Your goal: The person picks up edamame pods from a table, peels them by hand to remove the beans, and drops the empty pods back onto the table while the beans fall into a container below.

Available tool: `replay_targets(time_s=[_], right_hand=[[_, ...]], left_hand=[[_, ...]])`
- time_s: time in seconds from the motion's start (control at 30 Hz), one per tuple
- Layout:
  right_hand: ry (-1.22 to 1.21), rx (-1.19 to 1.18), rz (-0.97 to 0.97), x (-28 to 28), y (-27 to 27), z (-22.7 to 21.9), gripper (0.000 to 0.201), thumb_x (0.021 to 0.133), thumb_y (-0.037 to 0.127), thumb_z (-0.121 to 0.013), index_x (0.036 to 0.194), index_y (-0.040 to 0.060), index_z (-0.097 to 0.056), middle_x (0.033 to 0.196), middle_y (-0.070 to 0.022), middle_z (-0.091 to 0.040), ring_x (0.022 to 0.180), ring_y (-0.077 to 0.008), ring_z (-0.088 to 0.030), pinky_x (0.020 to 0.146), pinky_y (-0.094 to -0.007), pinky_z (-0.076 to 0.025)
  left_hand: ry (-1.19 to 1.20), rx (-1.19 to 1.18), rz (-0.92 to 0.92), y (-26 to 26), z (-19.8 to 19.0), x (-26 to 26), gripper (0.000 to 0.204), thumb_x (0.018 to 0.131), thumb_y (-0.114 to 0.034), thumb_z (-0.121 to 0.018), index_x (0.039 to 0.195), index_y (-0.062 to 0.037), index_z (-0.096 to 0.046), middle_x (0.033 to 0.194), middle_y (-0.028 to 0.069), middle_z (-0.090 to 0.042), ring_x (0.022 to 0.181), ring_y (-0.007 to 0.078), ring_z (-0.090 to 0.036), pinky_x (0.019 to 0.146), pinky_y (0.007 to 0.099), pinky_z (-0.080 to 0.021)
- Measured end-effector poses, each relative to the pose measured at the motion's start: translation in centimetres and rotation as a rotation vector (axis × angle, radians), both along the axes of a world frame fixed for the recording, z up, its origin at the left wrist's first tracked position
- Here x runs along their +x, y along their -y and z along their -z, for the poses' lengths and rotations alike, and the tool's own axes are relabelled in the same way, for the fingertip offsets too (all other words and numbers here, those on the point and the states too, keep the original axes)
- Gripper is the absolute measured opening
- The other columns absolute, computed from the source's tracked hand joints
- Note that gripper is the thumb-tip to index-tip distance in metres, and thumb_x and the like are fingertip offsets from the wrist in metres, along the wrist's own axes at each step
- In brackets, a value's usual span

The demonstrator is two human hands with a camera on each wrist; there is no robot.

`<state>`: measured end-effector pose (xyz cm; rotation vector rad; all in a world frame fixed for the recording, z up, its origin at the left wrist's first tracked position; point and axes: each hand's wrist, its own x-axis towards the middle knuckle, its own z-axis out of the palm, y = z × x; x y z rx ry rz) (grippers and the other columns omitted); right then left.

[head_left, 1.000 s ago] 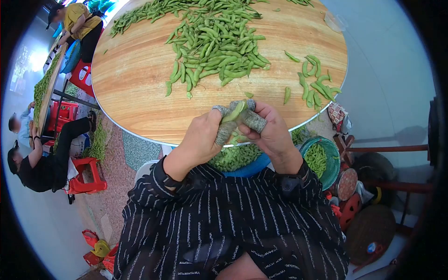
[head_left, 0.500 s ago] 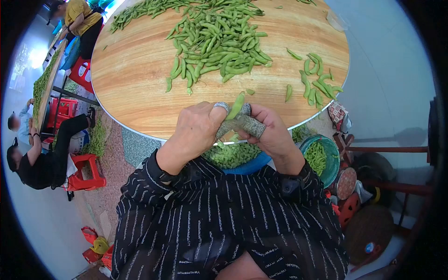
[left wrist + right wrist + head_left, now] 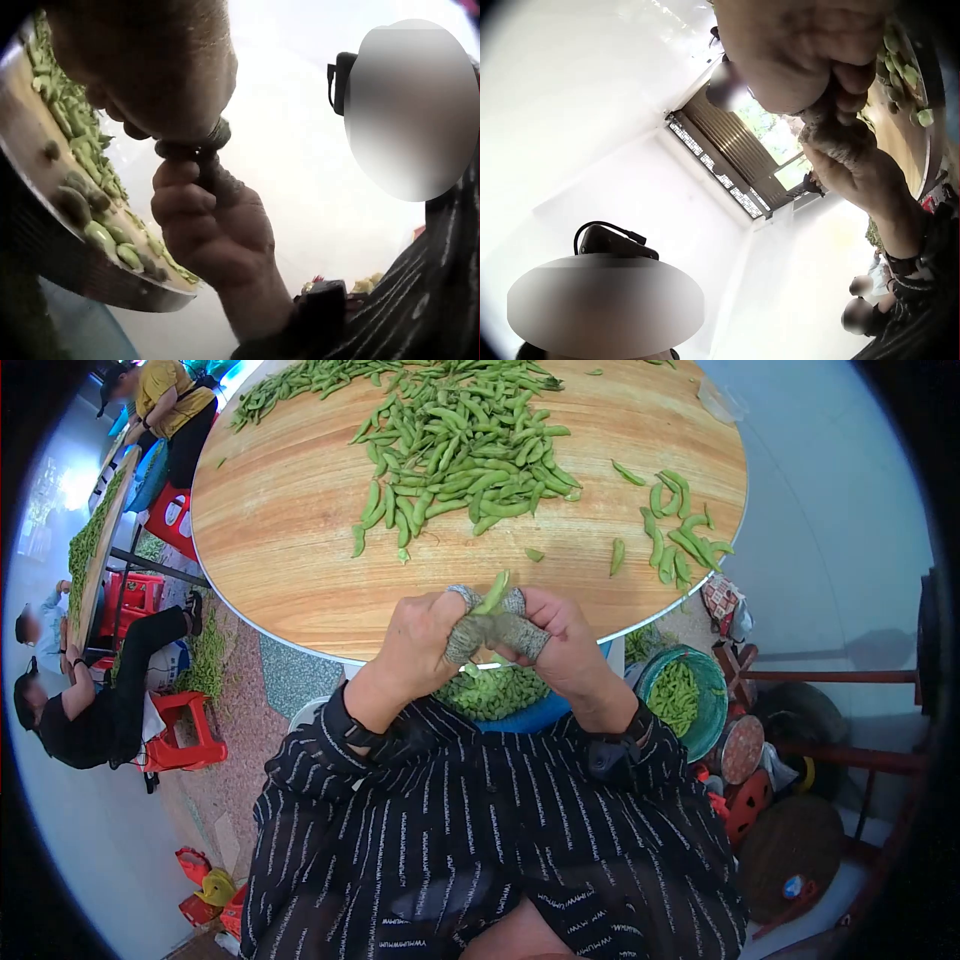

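Over the front edge of the wooden table (image 3: 300,580), the left hand (image 3: 412,645) and right hand (image 3: 568,650) meet, grey wraps round their thumbs and fingers. Both pinch one green pod (image 3: 493,592), which stands up between them in the head view. Below the hands, partly hidden by them, a blue basin (image 3: 535,715) holds shelled green beans (image 3: 490,695). A big heap of pods (image 3: 460,450) lies farther back on the table. In the left wrist view the right hand (image 3: 217,232) touches the left; the pod is hidden there.
Several loose pods (image 3: 665,525) lie at the table's right side. A green basket (image 3: 715,705) of pods stands on the floor at the right, near a round stool (image 3: 743,750). Red stools (image 3: 185,732) and seated people are at the left, by another table with pods.
The hands have shifted slightly left and closer together. The pod between them has moved left and tilts more. A small pod piece behind the hands, earlier partly covered, now shows on the table.
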<state>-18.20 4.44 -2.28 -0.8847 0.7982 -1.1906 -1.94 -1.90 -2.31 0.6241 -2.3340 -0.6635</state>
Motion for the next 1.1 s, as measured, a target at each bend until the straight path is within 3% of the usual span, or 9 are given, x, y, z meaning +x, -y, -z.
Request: replay_targets(time_s=[0.03,0.2,0.3,0.47,0.63,0.7,0.8,1.03,1.1], right_hand=[[-0.062,-0.057,0.018,0.2,0.0,-0.1,0.013,0.077,-0.001,-0.052,0.089,0.0014,-0.056,0.078,0.0010,-0.057,0.067,-0.0045,-0.050,0.059,-0.0189,-0.041],[-0.300,-0.213,0.134,0.4,0.2,-0.3,0.016,0.076,-0.003,-0.050,0.091,-0.0013,-0.055,0.079,-0.0008,-0.058,0.072,-0.0078,-0.050,0.065,-0.0223,-0.041],[-0.365,-0.118,0.113,0.2,0.1,-0.5,0.017,0.075,-0.004,-0.048,0.091,-0.0017,-0.055,0.078,-0.0012,-0.057,0.072,-0.0085,-0.050,0.064,-0.0232,-0.041],[-0.396,-0.106,0.131,0.2,0.1,-0.7,0.013,0.077,0.000,-0.050,0.089,-0.0002,-0.056,0.074,-0.0006,-0.056,0.065,-0.0066,-0.048,0.059,-0.0224,-0.040],[0.144,0.171,0.037,-1.2,0.0,-1.2,0.014,0.082,0.010,-0.052,0.095,0.0055,-0.055,0.073,0.0017,-0.055,0.056,-0.0017,-0.046,0.048,-0.0146,-0.037],[0.157,0.172,0.025,-1.3,0.1,-1.2,0.015,0.082,0.010,-0.052,0.096,0.0057,-0.054,0.074,0.0018,-0.055,0.056,-0.0019,-0.047,0.047,-0.0138,-0.038],[0.155,0.178,0.016,-1.3,0.1,-1.3,0.016,0.082,0.010,-0.051,0.097,0.0060,-0.054,0.075,0.0019,-0.055,0.057,-0.0019,-0.048,0.046,-0.0128,-0.038],[0.071,0.190,0.068,-1.2,0.2,-0.5,0.014,0.082,0.007,-0.051,0.095,0.0058,-0.055,0.075,0.0015,-0.056,0.058,-0.0015,-0.048,0.051,-0.0146,-0.040],[0.021,0.134,0.066,-1.2,0.3,-0.3,0.014,0.081,0.006,-0.052,0.095,0.0043,-0.055,0.076,0.0009,-0.056,0.060,-0.0029,-0.049,0.054,-0.0164,-0.041]], left_hand=[[0.000,-0.002,-0.001,-0.3,0.1,-0.1,0.020,0.072,-0.019,-0.059,0.078,-0.0039,-0.047,0.062,0.0095,-0.051,0.054,0.0235,-0.052,0.048,0.0321,-0.040],[-0.446,1.225,-0.099,-1.0,0.5,-0.6,0.029,0.086,-0.031,-0.048,0.085,-0.0018,-0.048,0.065,0.0000,-0.048,0.058,0.0048,-0.045,0.049,0.0198,-0.038],[-0.325,0.863,-0.054,-0.7,0.0,-0.8,0.028,0.084,-0.031,-0.051,0.090,-0.0035,-0.047,0.072,0.0023,-0.052,0.059,0.0057,-0.050,0.049,0.0185,-0.042],[-0.348,0.847,0.006,-0.4,-0.3,-0.9,0.020,0.082,-0.017,-0.055,0.092,-0.0025,-0.046,0.075,0.0023,-0.053,0.063,0.0062,-0.051,0.050,0.0187,-0.042],[-0.075,0.231,-0.129,-0.5,-0.1,-0.2,0.017,0.076,-0.007,-0.060,0.088,-0.0007,-0.051,0.069,0.0035,-0.054,0.060,0.0081,-0.054,0.050,0.0213,-0.045],[-0.056,0.034,-0.169,-0.5,0.3,-0.2,0.027,0.063,-0.012,-0.065,0.087,-0.0038,-0.056,0.073,0.0130,-0.056,0.061,0.0292,-0.056,0.052,0.0324,-0.044],[-0.047,-0.234,-0.156,-0.3,-0.7,-0.4,0.028,0.061,-0.013,-0.066,0.087,-0.0043,-0.056,0.072,0.0118,-0.056,0.060,0.0283,-0.055,0.050,0.0344,-0.043],[0.000,-0.158,-0.125,-0.5,-1.1,-0.1,0.028,0.067,-0.014,-0.064,0.092,-0.0043,-0.057,0.068,0.0110,-0.055,0.057,0.0236,-0.056,0.049,0.0316,-0.043],[0.010,0.618,-0.140,-0.8,-1.2,0.2,0.024,0.071,-0.007,-0.061,0.094,-0.0011,-0.056,0.065,0.0079,-0.054,0.055,0.0134,-0.053,0.048,0.0272,-0.042]])
